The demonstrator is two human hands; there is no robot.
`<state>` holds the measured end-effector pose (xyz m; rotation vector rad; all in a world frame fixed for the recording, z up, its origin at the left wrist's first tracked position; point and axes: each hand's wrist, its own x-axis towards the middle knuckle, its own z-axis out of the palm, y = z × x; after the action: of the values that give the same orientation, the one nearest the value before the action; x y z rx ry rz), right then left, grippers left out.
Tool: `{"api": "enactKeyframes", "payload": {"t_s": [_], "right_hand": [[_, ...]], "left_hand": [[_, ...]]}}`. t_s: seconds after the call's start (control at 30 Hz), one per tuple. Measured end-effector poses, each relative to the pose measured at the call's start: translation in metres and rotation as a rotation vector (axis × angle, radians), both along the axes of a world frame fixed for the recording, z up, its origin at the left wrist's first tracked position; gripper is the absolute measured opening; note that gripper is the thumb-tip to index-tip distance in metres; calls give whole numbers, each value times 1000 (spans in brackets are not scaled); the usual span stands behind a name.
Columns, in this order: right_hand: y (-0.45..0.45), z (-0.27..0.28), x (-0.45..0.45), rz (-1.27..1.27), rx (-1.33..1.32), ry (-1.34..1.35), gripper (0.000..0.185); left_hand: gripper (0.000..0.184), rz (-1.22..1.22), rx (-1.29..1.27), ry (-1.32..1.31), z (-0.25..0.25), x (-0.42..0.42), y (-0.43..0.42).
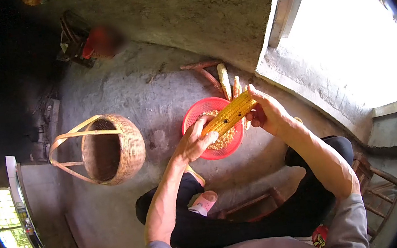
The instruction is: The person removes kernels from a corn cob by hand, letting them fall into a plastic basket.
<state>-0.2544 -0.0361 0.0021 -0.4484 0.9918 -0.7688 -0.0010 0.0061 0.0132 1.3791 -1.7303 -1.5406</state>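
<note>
A yellow ear of corn (232, 113) with a few dark gaps among its kernels is held slantwise between both hands. My left hand (194, 141) grips its lower left end, thumb lying along the side. At the upper right end, my right hand (266, 111) has its thumb on top and its fingers curled below. Right beneath the corn, a red plastic basket (192, 116) stands on the floor with loose kernels (223, 141) in it. The corn hides part of the basket.
Several cobs (224, 80) lie on the floor beyond the red basket. A woven bamboo basket (131, 148) with a tall handle lies tipped to the left. Wooden chair rungs (380, 195) are at the right. A bright doorway (349, 40) opens at upper right.
</note>
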Motion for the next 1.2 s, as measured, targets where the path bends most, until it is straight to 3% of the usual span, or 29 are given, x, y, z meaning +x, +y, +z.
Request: {"api": "enactKeyframes", "payload": {"t_s": [0.2, 0.3, 0.5, 0.7, 0.73, 0.8, 1.2], "right_hand": [[2, 5, 2, -25, -26, 5, 41], [2, 6, -1, -27, -34, -3, 39], [6, 6, -1, 45, -113, -22, 49], [6, 0, 0, 28, -127, 4, 49], [5, -2, 0, 14, -119, 0, 49], [4, -4, -1, 1, -119, -14, 48], [-1, 13, -5, 28, -151, -69, 41]], "left_hand": [[59, -23, 21, -17, 6, -3, 1], [56, -27, -52, -28, 2, -3, 1], [52, -24, -271, -379, 1, -12, 6], [55, -81, -434, -339, -14, -6, 7], [55, -80, -434, -340, -13, -4, 6], [56, -22, -188, -209, -8, -3, 3], [55, 16, -98, -99, 6, -3, -2]]}}
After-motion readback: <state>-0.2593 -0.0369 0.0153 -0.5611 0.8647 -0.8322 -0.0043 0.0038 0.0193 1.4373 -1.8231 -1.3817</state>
